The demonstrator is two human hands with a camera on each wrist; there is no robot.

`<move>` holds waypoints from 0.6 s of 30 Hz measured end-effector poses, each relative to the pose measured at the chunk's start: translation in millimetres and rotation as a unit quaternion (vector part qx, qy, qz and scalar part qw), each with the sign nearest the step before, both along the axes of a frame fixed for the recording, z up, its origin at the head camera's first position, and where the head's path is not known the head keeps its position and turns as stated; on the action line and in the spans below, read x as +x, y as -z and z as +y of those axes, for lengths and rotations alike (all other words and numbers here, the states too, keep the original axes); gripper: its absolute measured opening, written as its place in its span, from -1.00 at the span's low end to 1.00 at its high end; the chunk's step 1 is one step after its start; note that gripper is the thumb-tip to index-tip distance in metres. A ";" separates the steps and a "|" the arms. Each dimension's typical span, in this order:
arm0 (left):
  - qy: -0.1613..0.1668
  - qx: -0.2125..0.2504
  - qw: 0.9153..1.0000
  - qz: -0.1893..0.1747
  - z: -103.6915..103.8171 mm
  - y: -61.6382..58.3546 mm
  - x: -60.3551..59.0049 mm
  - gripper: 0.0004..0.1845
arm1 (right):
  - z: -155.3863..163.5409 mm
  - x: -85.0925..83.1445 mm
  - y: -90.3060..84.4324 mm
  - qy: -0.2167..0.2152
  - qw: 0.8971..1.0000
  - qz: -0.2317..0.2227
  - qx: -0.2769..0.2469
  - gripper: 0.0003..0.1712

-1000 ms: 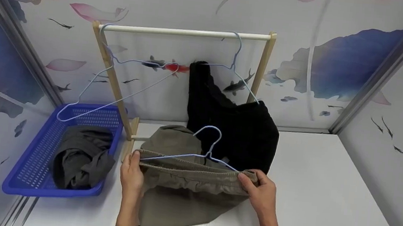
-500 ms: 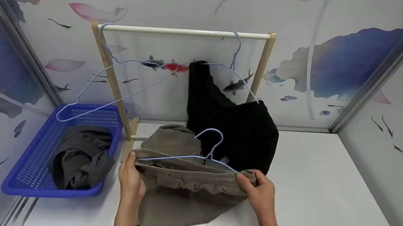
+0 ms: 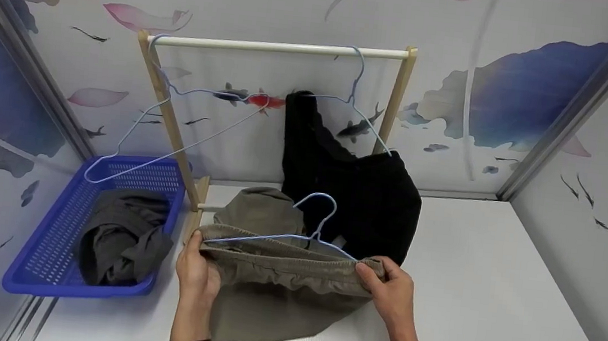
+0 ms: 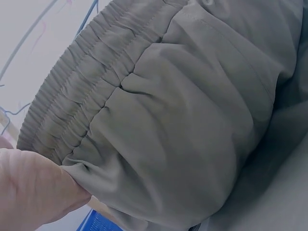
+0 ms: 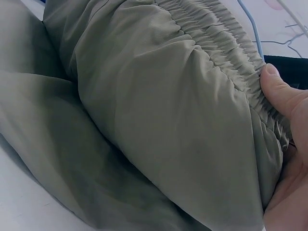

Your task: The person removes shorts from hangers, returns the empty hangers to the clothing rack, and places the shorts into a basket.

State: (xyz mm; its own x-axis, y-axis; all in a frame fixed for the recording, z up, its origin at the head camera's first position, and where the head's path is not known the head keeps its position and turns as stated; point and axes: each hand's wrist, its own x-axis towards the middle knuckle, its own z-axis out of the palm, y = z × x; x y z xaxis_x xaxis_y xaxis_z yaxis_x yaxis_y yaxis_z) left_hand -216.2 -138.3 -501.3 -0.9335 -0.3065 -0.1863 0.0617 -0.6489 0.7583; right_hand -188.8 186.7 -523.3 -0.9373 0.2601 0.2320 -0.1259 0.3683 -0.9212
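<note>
Olive-grey trousers point(image 3: 289, 310) with a gathered elastic waistband point(image 5: 216, 43) are held stretched above the white table. A light blue wire hanger point(image 3: 315, 236) lies inside the waist opening, its hook standing up above the band. My left hand point(image 3: 197, 275) grips the left end of the waistband, thumb on the near side. At the other end my right hand point(image 3: 396, 293) pinches the band near the hanger's right shoulder, thumb on top. The left wrist view shows the left hand point(image 4: 36, 187) at the band's edge. Cloth hides the hanger's lower part.
Behind, a small wooden rack with a white rail point(image 3: 283, 48) carries a bare blue hanger point(image 3: 199, 92) at left and black clothing point(image 3: 352, 198) on another hanger at right. A blue basket point(image 3: 41, 256) holds a dark grey garment point(image 3: 124, 236). Printed walls enclose the table point(image 3: 493, 303).
My left hand has shifted slightly left with its end of the waistband, pulling the band wider. My right hand stays nearly in place; the hanger's hook has moved slightly right and down.
</note>
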 end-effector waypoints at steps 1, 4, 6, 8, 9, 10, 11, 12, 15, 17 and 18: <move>0.001 0.011 1.000 -0.001 -0.1 -0.3 0.0 -0.61 | 0.0 0.0 0.2 0.001 1.000 0.001 0.001 -0.86; 0.003 0.050 0.999 -0.007 -1.2 -0.6 -0.9 -0.68 | -0.3 0.2 0.2 0.001 1.000 0.000 0.002 -0.86; 0.005 0.079 0.997 -0.008 -2.2 -0.8 -0.9 -0.73 | -0.6 0.2 0.3 0.002 1.000 -0.001 0.003 -0.86; 0.005 0.107 0.994 -0.011 -2.9 -1.0 -1.2 -0.76 | -0.9 0.0 0.6 0.003 1.000 -0.001 0.003 -0.85; 0.005 0.117 0.993 -0.011 -3.2 -1.0 -1.1 -0.76 | -1.1 -0.1 0.9 0.003 1.000 -0.001 0.003 -0.85; 0.006 0.125 0.992 -0.012 -3.4 -1.0 -1.1 -0.76 | -1.2 -0.3 1.3 0.003 1.000 -0.001 0.003 -0.85; 0.006 0.132 0.991 -0.014 -3.3 -0.7 -1.5 -0.76 | -1.4 -0.5 1.6 0.004 1.000 0.000 0.003 -0.85; 0.007 0.139 0.990 -0.014 -3.3 -0.5 -2.0 -0.76 | -1.7 -0.7 1.9 0.003 1.000 0.001 0.003 -0.86; 0.007 0.157 0.988 -0.007 -3.1 0.4 -3.4 -0.74 | -2.6 -1.1 2.4 0.003 1.000 0.003 0.001 -0.86; 0.005 0.167 0.986 -0.002 -2.6 1.0 -4.2 -0.73 | -3.3 -1.1 2.4 0.002 1.000 0.003 0.001 -0.86; 0.004 0.170 0.985 0.003 -2.3 1.3 -4.4 -0.72 | -3.6 -1.1 2.5 0.003 1.000 0.003 0.001 -0.86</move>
